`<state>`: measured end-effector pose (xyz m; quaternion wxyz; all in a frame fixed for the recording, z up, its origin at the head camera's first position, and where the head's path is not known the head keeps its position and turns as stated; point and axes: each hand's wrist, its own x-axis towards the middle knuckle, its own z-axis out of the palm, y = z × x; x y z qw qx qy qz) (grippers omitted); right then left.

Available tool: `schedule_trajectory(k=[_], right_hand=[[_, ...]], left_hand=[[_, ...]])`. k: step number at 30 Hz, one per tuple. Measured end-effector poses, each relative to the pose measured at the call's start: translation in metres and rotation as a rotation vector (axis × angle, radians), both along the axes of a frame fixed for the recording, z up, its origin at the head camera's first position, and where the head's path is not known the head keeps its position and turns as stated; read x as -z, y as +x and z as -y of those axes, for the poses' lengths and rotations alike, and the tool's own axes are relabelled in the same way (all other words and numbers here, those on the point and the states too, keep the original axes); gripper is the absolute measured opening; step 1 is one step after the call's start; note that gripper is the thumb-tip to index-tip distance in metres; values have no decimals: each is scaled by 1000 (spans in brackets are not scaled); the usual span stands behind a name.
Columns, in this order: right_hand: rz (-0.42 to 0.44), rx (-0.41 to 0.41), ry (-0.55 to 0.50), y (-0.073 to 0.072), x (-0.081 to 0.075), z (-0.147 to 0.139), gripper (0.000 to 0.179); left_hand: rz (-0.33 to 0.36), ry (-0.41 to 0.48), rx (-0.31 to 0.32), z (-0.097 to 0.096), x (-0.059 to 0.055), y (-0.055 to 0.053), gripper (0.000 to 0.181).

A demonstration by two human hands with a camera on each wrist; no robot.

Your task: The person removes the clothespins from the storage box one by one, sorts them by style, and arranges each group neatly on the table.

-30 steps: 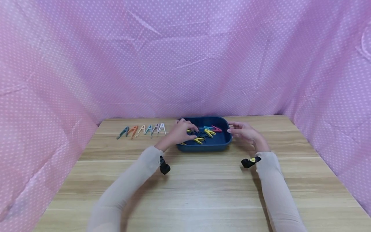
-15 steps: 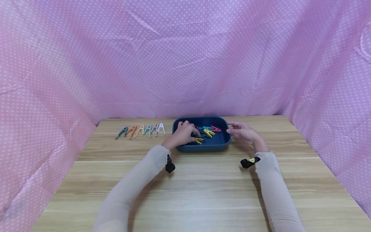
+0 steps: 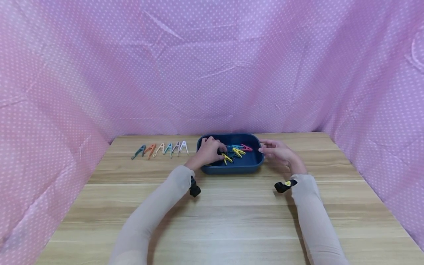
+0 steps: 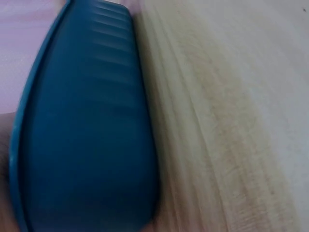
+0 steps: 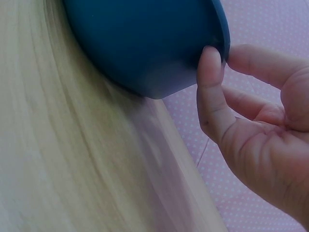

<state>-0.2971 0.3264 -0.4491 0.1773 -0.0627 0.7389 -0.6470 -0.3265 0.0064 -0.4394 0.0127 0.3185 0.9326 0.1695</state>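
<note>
A dark blue plastic basin (image 3: 232, 169) stands near the table's back edge, with several clothespins inside. My left hand (image 3: 208, 151) reaches into its left half, fingers bent downward. A yellow clothespin (image 3: 226, 158) lies right at the thumb; whether it is pinched I cannot tell. Another yellow clothespin (image 3: 238, 152) rests farther right, beside a red clothespin (image 3: 246, 147). My right hand (image 3: 279, 152) holds the basin's right end. In the right wrist view, its thumb (image 5: 210, 67) presses the wall while the forefinger meets the rim. The left wrist view shows only the basin's outer side (image 4: 91, 125).
Left of the basin, several clothespins stand in a spaced row on the wooden table (image 3: 225, 217), from a dark teal clothespin (image 3: 139, 151) to a white clothespin (image 3: 184, 147). A pink dotted cloth (image 3: 212, 73) hangs behind the table and along both sides.
My left hand moved right and deeper into the basin, then settled. The yellow clothespin at its thumb has turned to a steeper angle. The right hand keeps its place on the basin.
</note>
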Motion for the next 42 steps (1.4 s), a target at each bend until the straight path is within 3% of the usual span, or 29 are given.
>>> schedule_trajectory(k=[9, 19, 33, 42], right_hand=[[9, 25, 34, 0, -1, 1, 64], [19, 4, 8, -1, 1, 0, 66], [-9, -9, -9, -1, 2, 1, 63], [-1, 4, 10, 0, 1, 0, 63]], left_hand=[[37, -46, 17, 3, -2, 3, 49], [19, -100, 32, 0, 1, 2, 51], [111, -15, 45, 7, 3, -13, 45], [151, 43, 46, 12, -5, -12, 44]])
